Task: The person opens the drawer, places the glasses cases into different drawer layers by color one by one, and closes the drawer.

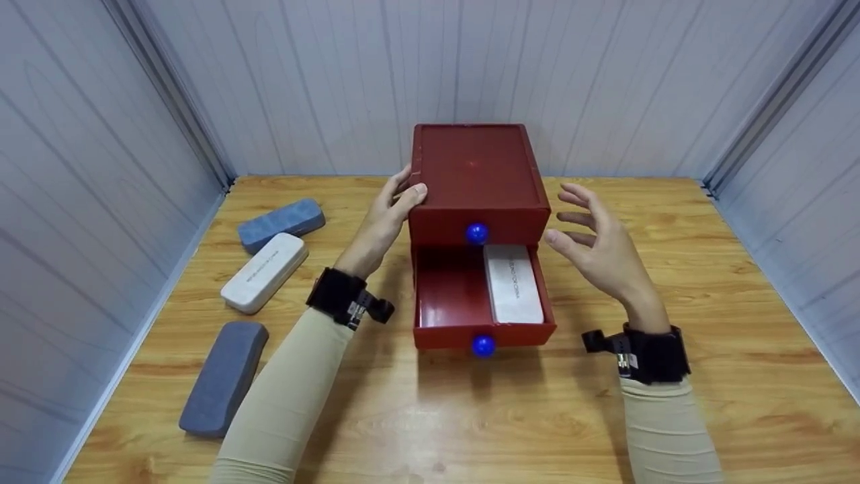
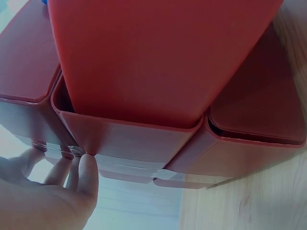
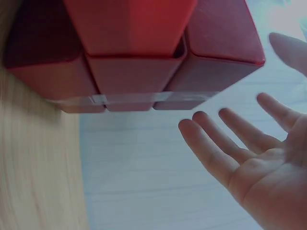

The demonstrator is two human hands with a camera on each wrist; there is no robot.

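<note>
A red drawer cabinet (image 1: 474, 165) with blue knobs stands before me, its middle drawer (image 1: 451, 296) pulled out. Inside that drawer, along the right side, lies a white glasses case (image 1: 514, 286) with dark print. My left hand (image 1: 383, 225) rests on the cabinet's left side, thumb at the top edge. In the left wrist view its fingers (image 2: 88, 177) press lightly extended against the taped side wall. My right hand (image 1: 598, 249) hovers just off the cabinet's right side, fingers spread and holding nothing. The right wrist view shows a gap between its fingertips (image 3: 188, 128) and the cabinet.
On the wooden table (image 1: 712, 289) to the left lie a light blue case (image 1: 282, 223), a white printed case (image 1: 264, 272) touching or overlapping it in view, and a grey-blue case (image 1: 224, 378) nearer me. Pale panel walls (image 1: 349, 81) enclose the back and both sides.
</note>
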